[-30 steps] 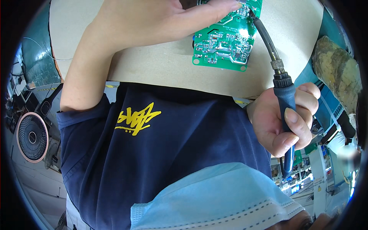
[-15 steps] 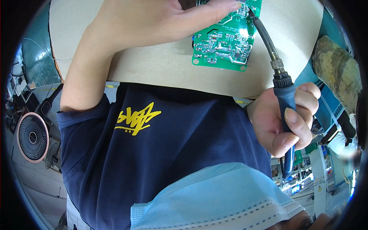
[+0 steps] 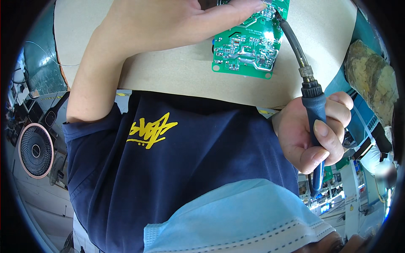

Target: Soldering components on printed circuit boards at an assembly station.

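Observation:
A green circuit board (image 3: 247,46), crowded with small parts and shiny solder tracks, lies at the top of the view, cut off by the upper edge. My left hand (image 3: 168,23) comes over it from the left. Its thumb is stretched across the board's upper part; the other fingers are out of view beyond the top. In my right hand (image 3: 320,135) is a soldering iron (image 3: 314,105), with my fingers closed round its dark blue handle. The iron's dark, bent shaft slants up to the left, and its tip is at the board's upper right, near the thumb tip.
Beneath the board is a curved beige work surface (image 3: 177,74), its near edge by my dark shirt. A thin wire (image 3: 52,59) trails at the left. A round fan (image 3: 36,144) stands at far left, and a mottled brownish object (image 3: 371,78) at far right.
The board and the soldering iron have shifted very slightly to the right. Both hands keep nearly the same pose.

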A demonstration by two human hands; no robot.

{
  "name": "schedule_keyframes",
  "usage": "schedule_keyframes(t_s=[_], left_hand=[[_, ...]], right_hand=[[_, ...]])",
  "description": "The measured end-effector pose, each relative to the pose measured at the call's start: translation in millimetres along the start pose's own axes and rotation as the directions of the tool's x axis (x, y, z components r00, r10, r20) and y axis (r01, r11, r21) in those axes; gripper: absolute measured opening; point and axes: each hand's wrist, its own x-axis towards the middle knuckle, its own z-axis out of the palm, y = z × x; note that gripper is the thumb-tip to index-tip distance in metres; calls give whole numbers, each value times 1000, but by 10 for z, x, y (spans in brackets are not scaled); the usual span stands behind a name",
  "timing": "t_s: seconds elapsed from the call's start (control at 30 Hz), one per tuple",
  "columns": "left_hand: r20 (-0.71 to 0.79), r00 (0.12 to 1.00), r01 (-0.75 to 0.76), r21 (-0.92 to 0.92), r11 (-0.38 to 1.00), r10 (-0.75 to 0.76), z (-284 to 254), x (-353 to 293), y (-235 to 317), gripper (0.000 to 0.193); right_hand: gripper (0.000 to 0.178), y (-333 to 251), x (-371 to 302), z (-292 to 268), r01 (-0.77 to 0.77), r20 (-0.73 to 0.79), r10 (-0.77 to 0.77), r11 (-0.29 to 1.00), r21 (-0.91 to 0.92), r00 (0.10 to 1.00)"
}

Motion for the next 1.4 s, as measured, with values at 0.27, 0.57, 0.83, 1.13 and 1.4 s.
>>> schedule_keyframes(t_s=[0.27, 0.57, 0.83, 1.13, 1.4], left_hand=[[-17, 1000, 2, -21, 1000, -3, -30, 5, 8, 13], [-9, 998, 61, -21, 998, -61, -32, -11, 13, 12], [-17, 997, 70, -31, 997, -70, -6, -34, -20, 12], [19, 1000, 15, -30, 999, -14, -86, -38, -21, 12], [-21, 998, 64, -49, 997, -66, -45, -52, -23, 11]], right_hand=[[41, 18, 3, -14, 29, -36, -29, 1000, -11, 999], [42, 4, -7, -27, 4, -8, -4, 1000, 24, 1000], [42, 18, 1, -22, 22, -24, -21, 999, 30, 999], [39, 1, 26, 57, 43, 3, -43, 999, 8, 999], [37, 5, 17, 72, 40, 0, -40, 999, 0, 999]])
